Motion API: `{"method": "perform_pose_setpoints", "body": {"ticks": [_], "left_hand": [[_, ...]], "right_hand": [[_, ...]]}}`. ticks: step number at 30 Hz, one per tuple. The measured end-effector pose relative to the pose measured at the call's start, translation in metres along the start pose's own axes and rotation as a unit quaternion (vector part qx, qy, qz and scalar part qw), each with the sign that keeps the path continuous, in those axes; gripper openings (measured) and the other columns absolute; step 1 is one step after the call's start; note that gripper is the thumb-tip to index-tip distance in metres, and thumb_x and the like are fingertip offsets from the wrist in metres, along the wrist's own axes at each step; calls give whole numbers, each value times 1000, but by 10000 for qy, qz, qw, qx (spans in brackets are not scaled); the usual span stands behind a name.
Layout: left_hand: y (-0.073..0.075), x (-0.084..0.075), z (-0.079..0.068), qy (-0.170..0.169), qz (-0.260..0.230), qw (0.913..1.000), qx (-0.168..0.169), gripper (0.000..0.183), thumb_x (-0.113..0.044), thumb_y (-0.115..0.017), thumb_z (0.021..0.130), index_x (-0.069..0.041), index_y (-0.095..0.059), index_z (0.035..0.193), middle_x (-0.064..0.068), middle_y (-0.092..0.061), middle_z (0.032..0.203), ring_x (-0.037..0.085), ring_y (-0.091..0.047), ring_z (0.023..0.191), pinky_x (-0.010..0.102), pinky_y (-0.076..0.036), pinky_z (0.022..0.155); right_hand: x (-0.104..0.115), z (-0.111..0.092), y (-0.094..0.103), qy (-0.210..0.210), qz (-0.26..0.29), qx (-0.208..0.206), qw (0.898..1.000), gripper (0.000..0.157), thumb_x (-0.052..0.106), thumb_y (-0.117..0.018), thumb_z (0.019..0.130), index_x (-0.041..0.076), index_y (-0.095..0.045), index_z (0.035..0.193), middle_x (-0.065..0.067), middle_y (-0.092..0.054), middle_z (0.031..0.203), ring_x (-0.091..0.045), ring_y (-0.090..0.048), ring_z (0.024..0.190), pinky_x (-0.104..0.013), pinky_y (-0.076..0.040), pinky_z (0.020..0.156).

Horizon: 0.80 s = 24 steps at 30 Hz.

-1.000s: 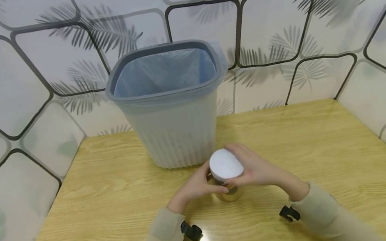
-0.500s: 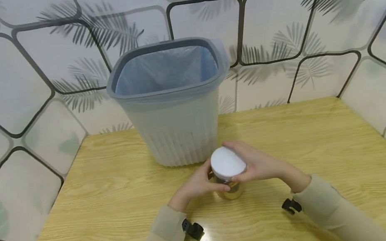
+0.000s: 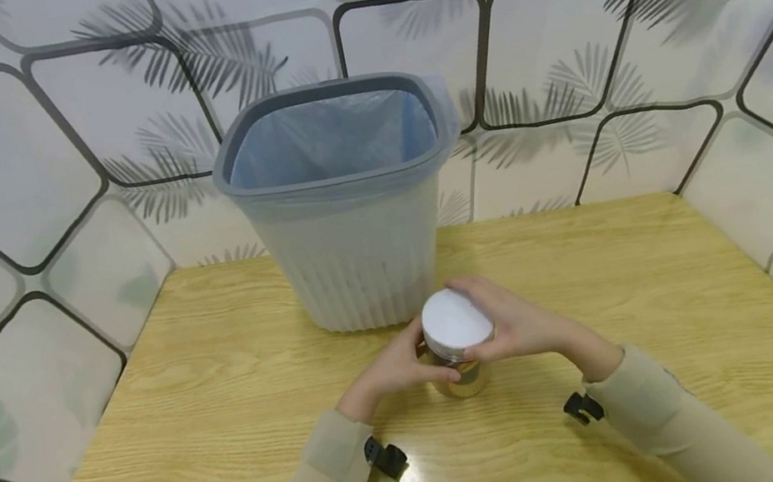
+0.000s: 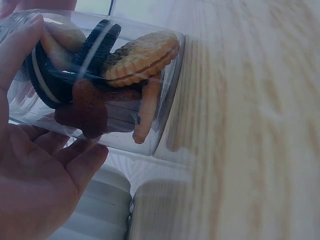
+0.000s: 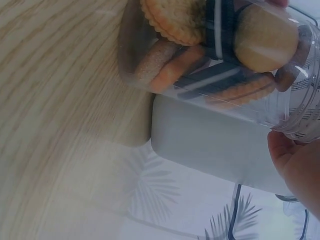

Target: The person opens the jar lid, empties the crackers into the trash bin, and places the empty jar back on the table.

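Note:
A clear jar [image 3: 473,383] with a white lid [image 3: 453,317] stands upright on the wooden table. Fingers and thumb of my left hand [image 3: 393,370] grip the jar's body from the left. My right hand [image 3: 521,322] holds the lid's right side, thumb in front and fingers behind. Through the jar wall in the left wrist view I see dark sandwich cookies [image 4: 97,47], a pale ridged sandwich cracker [image 4: 142,59] and a brown biscuit [image 4: 87,110]. A round tan biscuit [image 5: 265,40] lies nearer the neck in the right wrist view. The lid seems to sit on the neck.
Right behind the jar stands a tall whitish trash bin [image 3: 367,261] with a grey rim and a bluish liner bag [image 3: 340,139]. Patterned panels [image 3: 554,54] enclose the wooden table [image 3: 198,439] at the back and both sides.
The head view has shifted slightly. Both hands keep the same hold on the jar and lid, with hardly any visible movement.

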<state>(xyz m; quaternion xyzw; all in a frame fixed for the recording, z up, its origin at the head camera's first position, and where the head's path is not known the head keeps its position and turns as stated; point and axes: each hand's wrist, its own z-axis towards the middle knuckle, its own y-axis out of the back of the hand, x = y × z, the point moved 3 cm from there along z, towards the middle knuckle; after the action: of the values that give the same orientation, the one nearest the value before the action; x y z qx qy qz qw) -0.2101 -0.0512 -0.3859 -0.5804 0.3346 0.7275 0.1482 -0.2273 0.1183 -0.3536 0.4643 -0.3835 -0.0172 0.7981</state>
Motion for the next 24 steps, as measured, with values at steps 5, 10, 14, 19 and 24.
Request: {"method": "perform_pose_setpoints", "body": {"ticks": [5, 10, 14, 19, 24], "left_hand": [[0, 1, 0, -18, -64, 10000, 16, 82, 1, -70, 73, -1, -19, 138, 15, -32, 135, 26, -32, 122, 33, -30, 98], [-1, 2, 1, -128, -102, 9998, 71, 84, 2, -69, 74, -2, -17, 139, 16, -29, 136, 26, -31, 123, 33, -30, 97], [0, 2, 1, -120, -64, 9999, 66, 83, 0, -69, 74, -1, -17, 139, 16, -29, 135, 27, -32, 122, 33, -31, 97], [0, 2, 2, 57, -106, 9999, 35, 85, -1, -69, 74, 0, -15, 139, 17, -28, 137, 27, -30, 123, 34, -28, 99], [-1, 16, 5, 252, -89, 9996, -59, 85, -3, -71, 73, -2, -17, 139, 15, -28, 137, 26, -29, 124, 36, -27, 100]], "right_hand": [[0, 0, 3, -29, 59, -79, 9999, 88, 27, -73, 67, -8, -25, 133, -23, -36, 127, -33, -40, 111, -46, -40, 86], [-2, -3, 9, -132, 118, -110, 9998, 87, 22, -72, 68, -8, -24, 133, -23, -35, 127, -34, -38, 112, -47, -39, 87], [-4, -7, 13, -205, 54, -148, 9997, 86, 20, -72, 68, -7, -24, 134, -23, -34, 128, -34, -38, 112, -48, -39, 86], [-7, -14, 18, -203, -79, -257, 9994, 86, 18, -73, 67, -8, -25, 133, -25, -35, 128, -37, -37, 113, -50, -38, 87], [-12, -21, 23, -331, -128, -385, 9986, 85, 16, -74, 65, -9, -27, 132, -24, -36, 127, -36, -39, 111, -49, -40, 85]]}}
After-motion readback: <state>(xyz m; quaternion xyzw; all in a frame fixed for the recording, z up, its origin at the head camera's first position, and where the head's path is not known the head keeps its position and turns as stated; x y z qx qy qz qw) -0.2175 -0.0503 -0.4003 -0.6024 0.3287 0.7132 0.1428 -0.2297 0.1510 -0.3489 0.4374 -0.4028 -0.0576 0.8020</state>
